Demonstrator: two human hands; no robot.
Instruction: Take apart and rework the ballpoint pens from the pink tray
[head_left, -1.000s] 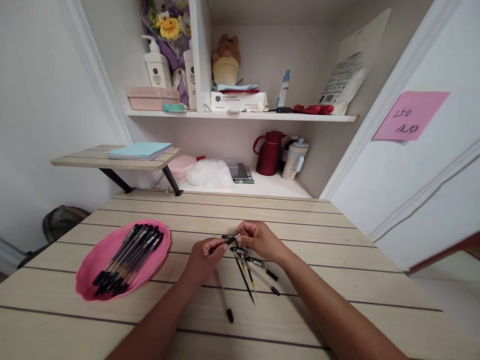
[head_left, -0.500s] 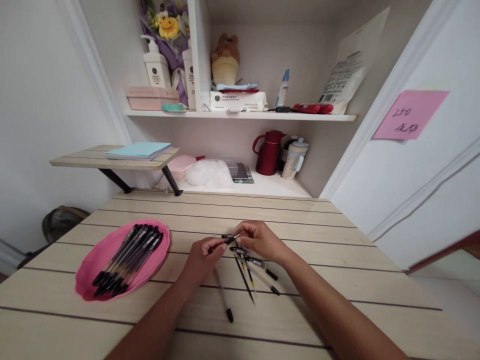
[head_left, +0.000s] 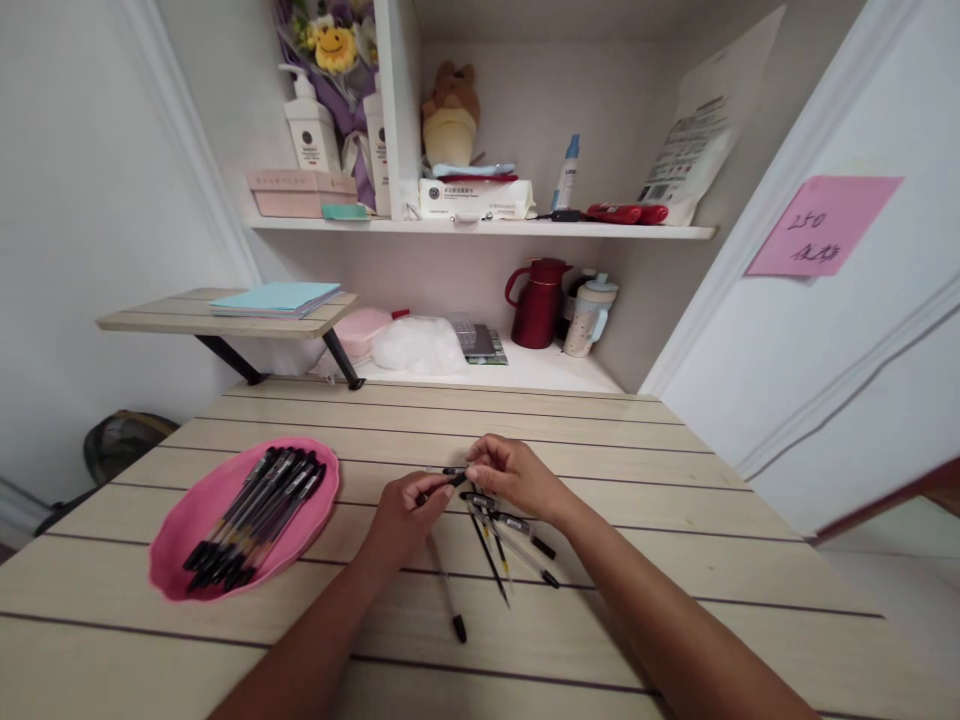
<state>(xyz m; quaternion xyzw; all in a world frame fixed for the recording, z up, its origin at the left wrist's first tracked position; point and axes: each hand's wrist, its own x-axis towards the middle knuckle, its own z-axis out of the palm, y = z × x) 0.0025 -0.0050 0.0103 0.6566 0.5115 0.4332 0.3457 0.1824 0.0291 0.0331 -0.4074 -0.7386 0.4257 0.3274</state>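
Note:
My left hand (head_left: 411, 515) is closed in a pinch on a short black pen part (head_left: 457, 480) above the table. The fingers of my right hand (head_left: 506, 475) close around the other end of that part, hiding its tip. Below my left hand lies a clear pen barrel (head_left: 448, 590) with a black end, its upper end hidden. Under and beside my right hand, black pen caps (head_left: 514, 522), ink refills (head_left: 491, 560) and another clear barrel (head_left: 529, 558) lie in a loose heap.
A pink scalloped tray (head_left: 171, 545) with several assembled black pens (head_left: 262, 510) stands at the left. Behind it, a small raised shelf (head_left: 157, 312) bears blue paper (head_left: 277, 297). A red jug (head_left: 537, 305) and a cup (head_left: 591, 318) stand at the back.
The silver tip seen before at the end of the black pen part is now covered by my right fingers, which have shifted slightly left. My left hand has hardly moved.

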